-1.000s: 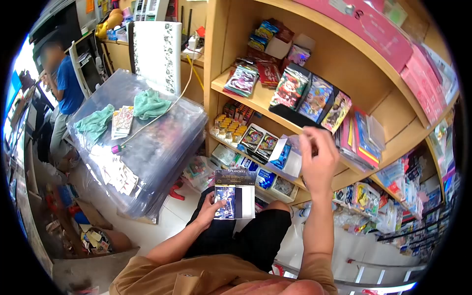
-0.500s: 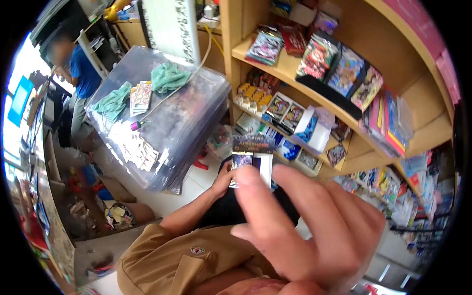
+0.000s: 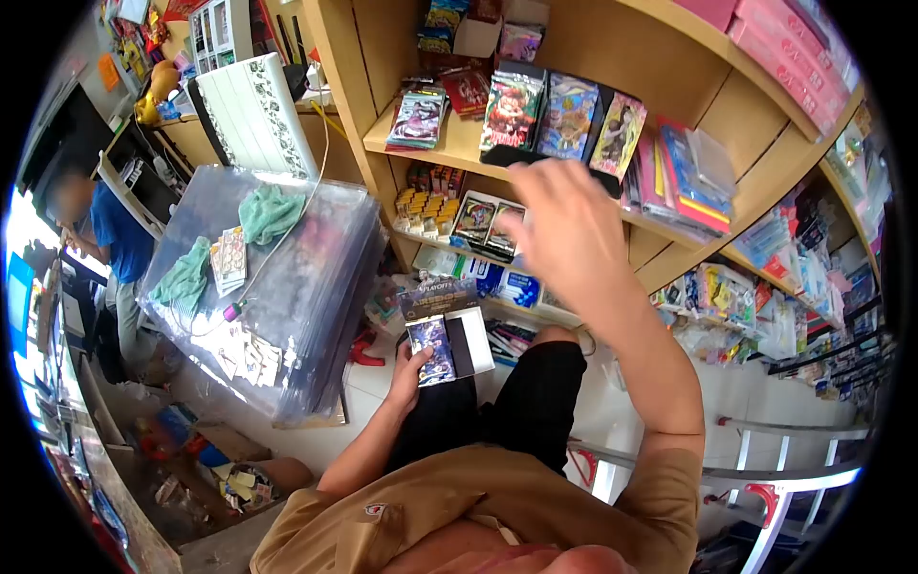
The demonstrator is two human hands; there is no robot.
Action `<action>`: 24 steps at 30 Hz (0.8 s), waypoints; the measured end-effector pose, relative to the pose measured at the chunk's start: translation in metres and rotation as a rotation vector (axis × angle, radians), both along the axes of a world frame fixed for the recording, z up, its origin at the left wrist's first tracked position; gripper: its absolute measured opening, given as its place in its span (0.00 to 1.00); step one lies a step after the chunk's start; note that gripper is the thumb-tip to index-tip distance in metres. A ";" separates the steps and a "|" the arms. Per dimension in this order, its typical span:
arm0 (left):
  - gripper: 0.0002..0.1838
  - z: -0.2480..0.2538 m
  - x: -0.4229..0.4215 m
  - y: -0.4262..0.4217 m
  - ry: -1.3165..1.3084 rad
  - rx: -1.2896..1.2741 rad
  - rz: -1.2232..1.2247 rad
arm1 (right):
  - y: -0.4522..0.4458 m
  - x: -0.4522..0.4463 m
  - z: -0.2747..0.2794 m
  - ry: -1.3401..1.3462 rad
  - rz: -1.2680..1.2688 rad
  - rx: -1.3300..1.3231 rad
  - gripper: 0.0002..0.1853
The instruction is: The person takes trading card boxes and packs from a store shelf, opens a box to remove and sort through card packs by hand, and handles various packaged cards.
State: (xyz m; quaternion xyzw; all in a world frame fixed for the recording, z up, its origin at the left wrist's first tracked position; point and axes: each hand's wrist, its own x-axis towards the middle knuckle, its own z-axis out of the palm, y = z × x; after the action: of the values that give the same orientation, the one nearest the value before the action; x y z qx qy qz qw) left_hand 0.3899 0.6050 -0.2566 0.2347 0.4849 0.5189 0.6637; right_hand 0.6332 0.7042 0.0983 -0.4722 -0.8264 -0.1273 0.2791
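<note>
the left hand (image 3: 409, 375) holds an open box (image 3: 475, 337) low down in front of the shelf (image 3: 631, 62), over the person's leg. its grip is clamped on the box, with the thumb on top of a shiny pack (image 3: 432, 350) inside. the pack lies in one side of the box, and the other side shows white. the dark lid (image 3: 437, 299) stands up on the side nearest the shelf.

the right hand (image 3: 566, 225) is up in front of the shelf and looks blurry. its grip is apart, with the thumb away from the fingers. i cannot tell if it touches the shelf.

past that hand, bright card packs (image 3: 570, 113) lean in a row on the shelf. left of the shelf is a surface (image 3: 311, 263) of clear plastic with green cloths (image 3: 271, 212) and loose cards (image 3: 251, 354). farther left of the shelf is a person (image 3: 120, 230) in a blue shirt.
</note>
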 end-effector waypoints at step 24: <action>0.40 -0.002 0.002 0.010 -0.023 0.000 0.011 | 0.090 0.055 -0.028 -0.103 -0.226 0.154 0.09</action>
State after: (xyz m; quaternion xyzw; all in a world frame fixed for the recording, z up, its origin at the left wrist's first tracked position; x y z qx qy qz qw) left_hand 0.3916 0.6153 -0.2590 0.2261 0.4786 0.5253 0.6662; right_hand 0.6883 0.7947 0.0702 -0.5322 -0.7691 -0.2449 0.2554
